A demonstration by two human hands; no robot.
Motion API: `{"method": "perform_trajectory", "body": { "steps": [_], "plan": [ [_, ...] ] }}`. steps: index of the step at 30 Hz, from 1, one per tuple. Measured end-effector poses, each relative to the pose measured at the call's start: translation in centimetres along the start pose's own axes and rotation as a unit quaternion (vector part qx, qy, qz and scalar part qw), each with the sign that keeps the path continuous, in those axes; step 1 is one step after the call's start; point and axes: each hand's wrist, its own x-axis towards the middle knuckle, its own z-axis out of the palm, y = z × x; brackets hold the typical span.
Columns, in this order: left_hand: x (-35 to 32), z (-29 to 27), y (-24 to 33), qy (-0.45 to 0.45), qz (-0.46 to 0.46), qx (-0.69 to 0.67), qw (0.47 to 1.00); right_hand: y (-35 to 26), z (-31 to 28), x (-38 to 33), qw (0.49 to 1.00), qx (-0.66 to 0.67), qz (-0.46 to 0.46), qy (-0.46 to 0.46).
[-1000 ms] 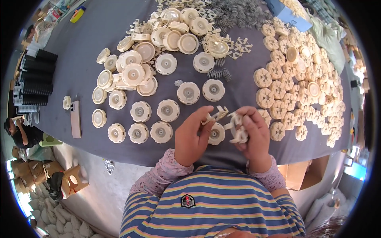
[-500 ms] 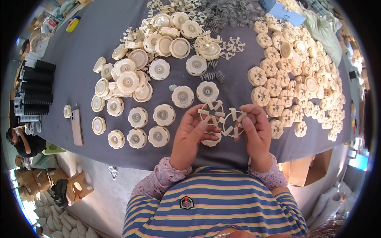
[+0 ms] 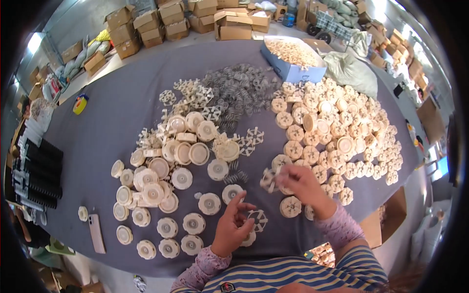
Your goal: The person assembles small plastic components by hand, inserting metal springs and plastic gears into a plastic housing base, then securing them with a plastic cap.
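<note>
Spoked wheels, cream plastic, one per hand: the left hand pinches a small spoked wheel between thumb and fingertips just above the near edge of the grey table, other fingers loosely curled, and a round cream disc lies partly under that hand. The right hand is out to the right and further from the body, fingers closed around a second spoked wheel held at its left side, right beside the big heap of toothed cream wheels (hand overlaps the heap's near edge, so can't tell if it touches any pieces there). Between the hands and to the left sit rows of flat cream discs laid singly, w/ a denser pile of discs further up. Beyond that is a mound of grey wire springs mixed w/ loose spoked pieces. A blue cardboard box of more cream parts stands at the far side, a pale sack next to it. On the left edge: stacks of black tubes, a phone lying flat near the table's near-left corner, and a yellow bottle further back. Brown cartons are piled on the floor past the table.
</note>
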Motion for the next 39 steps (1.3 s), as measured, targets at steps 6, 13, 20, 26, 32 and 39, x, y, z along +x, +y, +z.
{"method": "perform_trajectory", "body": {
  "steps": [6, 13, 20, 26, 32, 39],
  "plan": [
    [0.9, -1.0, -1.4, 0.069, 0.01, -0.192, 0.979, -1.6, -3.4, 4.6, 0.992, 0.1, -0.017, -0.072],
    [-0.3, -3.5, 1.0, 0.105, 0.056, 0.043, 0.992, 0.7, 2.3, -1.9, 0.935, -0.104, 0.003, -0.34],
    [-5.8, -4.8, 0.8, 0.066, -0.171, -0.021, 0.983, 2.3, 6.4, -8.7, 0.938, -0.344, 0.046, -0.018],
    [-6.4, -2.0, -1.5, 0.057, 0.03, 0.406, 0.911, 2.6, 5.6, -10.1, 0.968, -0.226, 0.013, -0.108],
    [-6.3, -1.6, -2.4, 0.055, 0.011, 0.376, 0.925, 1.8, 5.8, -9.8, 0.977, -0.2, 0.045, -0.065],
    [-6.3, -1.9, -1.8, 0.051, -0.111, 0.208, 0.971, 1.7, 8.6, -6.5, 0.967, -0.174, -0.112, -0.147]
  ]
}}
